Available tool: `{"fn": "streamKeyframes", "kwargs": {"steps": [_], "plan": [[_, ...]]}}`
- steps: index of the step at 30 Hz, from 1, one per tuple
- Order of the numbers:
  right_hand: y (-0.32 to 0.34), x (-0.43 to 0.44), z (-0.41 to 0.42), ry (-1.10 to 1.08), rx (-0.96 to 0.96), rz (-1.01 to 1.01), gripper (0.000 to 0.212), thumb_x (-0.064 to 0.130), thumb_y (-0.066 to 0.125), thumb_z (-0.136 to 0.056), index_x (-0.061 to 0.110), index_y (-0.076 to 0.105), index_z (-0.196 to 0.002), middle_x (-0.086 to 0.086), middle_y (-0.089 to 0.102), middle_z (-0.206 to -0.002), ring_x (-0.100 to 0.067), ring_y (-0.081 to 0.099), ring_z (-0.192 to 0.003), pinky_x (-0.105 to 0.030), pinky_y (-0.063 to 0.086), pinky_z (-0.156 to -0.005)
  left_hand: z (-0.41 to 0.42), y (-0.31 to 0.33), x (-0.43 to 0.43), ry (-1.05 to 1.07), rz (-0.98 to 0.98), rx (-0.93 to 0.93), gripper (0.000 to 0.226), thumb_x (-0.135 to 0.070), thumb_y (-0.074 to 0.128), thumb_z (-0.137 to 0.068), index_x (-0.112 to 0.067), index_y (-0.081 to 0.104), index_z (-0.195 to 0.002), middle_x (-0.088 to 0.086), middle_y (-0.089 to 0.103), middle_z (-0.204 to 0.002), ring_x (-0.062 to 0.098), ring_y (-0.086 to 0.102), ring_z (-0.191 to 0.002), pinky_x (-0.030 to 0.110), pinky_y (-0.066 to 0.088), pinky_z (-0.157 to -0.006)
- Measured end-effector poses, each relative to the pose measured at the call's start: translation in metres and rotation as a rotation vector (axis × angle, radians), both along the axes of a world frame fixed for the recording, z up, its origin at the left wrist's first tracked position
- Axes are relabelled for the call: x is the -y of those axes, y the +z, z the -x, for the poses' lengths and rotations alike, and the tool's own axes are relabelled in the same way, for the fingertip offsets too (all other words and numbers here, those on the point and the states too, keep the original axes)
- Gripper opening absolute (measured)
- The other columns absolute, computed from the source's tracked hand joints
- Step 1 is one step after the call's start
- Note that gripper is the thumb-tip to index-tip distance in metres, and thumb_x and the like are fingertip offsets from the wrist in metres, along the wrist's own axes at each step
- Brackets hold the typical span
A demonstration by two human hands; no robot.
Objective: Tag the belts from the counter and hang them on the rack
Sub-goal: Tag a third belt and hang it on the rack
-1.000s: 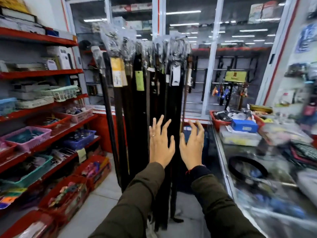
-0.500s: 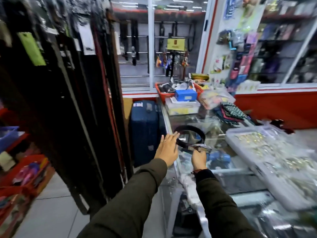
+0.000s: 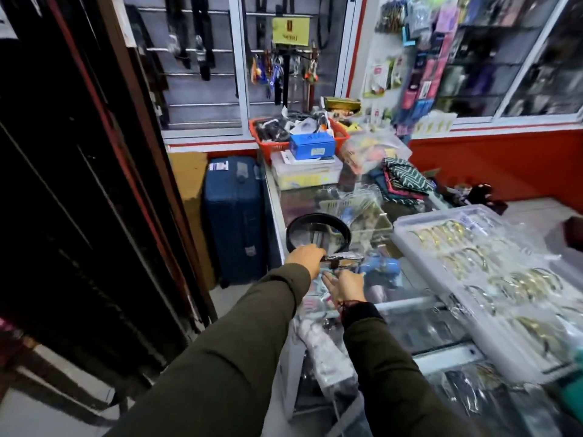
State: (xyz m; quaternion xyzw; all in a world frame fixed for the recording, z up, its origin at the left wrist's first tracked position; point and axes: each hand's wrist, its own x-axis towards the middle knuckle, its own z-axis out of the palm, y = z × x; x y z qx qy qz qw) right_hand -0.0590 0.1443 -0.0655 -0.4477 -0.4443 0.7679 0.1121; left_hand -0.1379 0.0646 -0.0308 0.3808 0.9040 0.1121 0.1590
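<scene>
On the glass surface [image 3: 410, 298], our left hand [image 3: 304, 258] closes its grip on the coiled belt [image 3: 318, 230]; right hand [image 3: 345, 285] spreads open beside a tray [image 3: 441, 279] of bangles [image 3: 520, 285].

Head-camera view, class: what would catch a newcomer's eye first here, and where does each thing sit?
Two olive-sleeved arms reach to the glass counter, where the left hand and right hand meet at the buckle end of a coiled black belt. A wall of hanging dark belts fills the left. A clear tray of gold bangles lies on the right.
</scene>
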Motion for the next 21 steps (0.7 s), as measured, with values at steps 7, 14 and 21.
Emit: {"fn": "streamKeyframes", "kwargs": {"steps": [7,14,21], "plan": [[0.014,0.034,-0.008,-0.153,-0.312,-0.017,0.042,-0.013,0.05,-0.093,-0.014,0.045,-0.135,-0.026,0.064,-0.106,-0.022,0.065,-0.079,-0.025,0.06,-0.068,-0.019,0.002,0.037,0.163,-0.484,0.037,0.033,-0.016,0.054,-0.101,-0.009,0.066,-0.131,0.013,0.069,-0.125,0.032,0.062,-0.118,0.041,0.049,-0.102],[0.043,0.077,-0.004,-0.003,-0.464,-0.197,0.038,0.006,0.074,-0.084,0.007,0.065,-0.121,-0.016,0.07,-0.111,-0.026,0.069,-0.102,-0.031,0.06,-0.081,-0.043,0.023,0.09,0.408,-0.81,-0.01,0.035,-0.016,0.052,-0.102,-0.007,0.063,-0.134,0.014,0.068,-0.127,0.029,0.064,-0.117,0.041,0.051,-0.103],[0.097,0.128,-0.011,0.214,-0.544,-0.415,0.026,0.015,0.075,-0.085,0.003,0.071,-0.108,-0.01,0.074,-0.097,-0.02,0.071,-0.085,-0.025,0.061,-0.071,-0.064,0.056,0.144,0.6,-1.08,-0.126,0.031,-0.018,0.055,-0.102,-0.01,0.067,-0.13,0.01,0.066,-0.124,0.023,0.06,-0.117,0.037,0.047,-0.107]]}}
